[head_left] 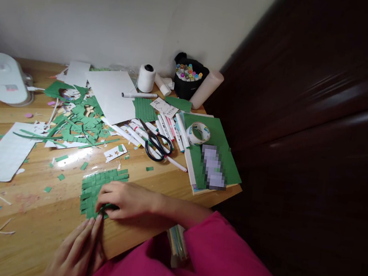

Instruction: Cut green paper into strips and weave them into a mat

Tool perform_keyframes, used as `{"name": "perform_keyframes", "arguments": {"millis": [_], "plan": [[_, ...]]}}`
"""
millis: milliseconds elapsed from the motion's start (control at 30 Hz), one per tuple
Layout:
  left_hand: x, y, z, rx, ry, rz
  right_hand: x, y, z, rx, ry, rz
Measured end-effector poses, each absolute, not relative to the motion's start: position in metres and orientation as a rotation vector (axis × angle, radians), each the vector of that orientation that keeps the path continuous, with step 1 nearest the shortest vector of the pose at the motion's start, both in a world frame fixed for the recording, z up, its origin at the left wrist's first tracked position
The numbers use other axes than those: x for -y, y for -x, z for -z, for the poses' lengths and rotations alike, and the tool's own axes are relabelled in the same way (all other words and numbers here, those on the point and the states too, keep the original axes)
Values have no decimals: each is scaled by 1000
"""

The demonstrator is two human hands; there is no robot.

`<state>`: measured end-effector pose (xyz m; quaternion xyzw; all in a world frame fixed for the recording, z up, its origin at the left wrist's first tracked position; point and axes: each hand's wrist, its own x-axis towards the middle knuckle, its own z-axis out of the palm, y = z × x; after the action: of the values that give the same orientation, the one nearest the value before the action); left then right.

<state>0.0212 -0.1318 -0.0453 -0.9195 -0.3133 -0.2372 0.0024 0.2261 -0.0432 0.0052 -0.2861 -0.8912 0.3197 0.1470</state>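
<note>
Nearest cam: magenta cloth garment [154,271]. W/ L hand [77,245], fingers straight, touching near edge of woven green paper-strip mat [95,183] on wooden desk [41,234]. W/ R hand [122,200], fingers curled over mat; can't tell if gripping w/ either. Beyond: black-handled scissors [152,138] atop white-barrelled markers [127,134].

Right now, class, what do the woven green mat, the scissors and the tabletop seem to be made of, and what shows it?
Woven green mat: probably paper, mostly matte; thin, flat strips cross, with loose ends. Scissors: blades likely metal, though dark; handles probably smooth plastic, black with a slight shine. Tabletop: wood or wood-look laminate, seemingly varnished; grain lines and reflected light show.
</note>
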Motion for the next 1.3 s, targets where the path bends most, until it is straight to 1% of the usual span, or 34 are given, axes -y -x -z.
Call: {"name": "perform_keyframes", "arguments": {"millis": [200,467,700,1067,1300], "plan": [[134,-19,50,1028,2901,765,44,-225,-4,2583,838,-883],[134,-18,52,975,2913,741,47,-223,6,2588,865,-783],[132,-18,53,998,2872,741,46,-224,2,2617,891,-788],[134,-17,52,1021,2909,697,46,-222,11,2570,857,-755],[133,-19,50,1032,2857,770,49,-221,15,2538,872,-725]]}}
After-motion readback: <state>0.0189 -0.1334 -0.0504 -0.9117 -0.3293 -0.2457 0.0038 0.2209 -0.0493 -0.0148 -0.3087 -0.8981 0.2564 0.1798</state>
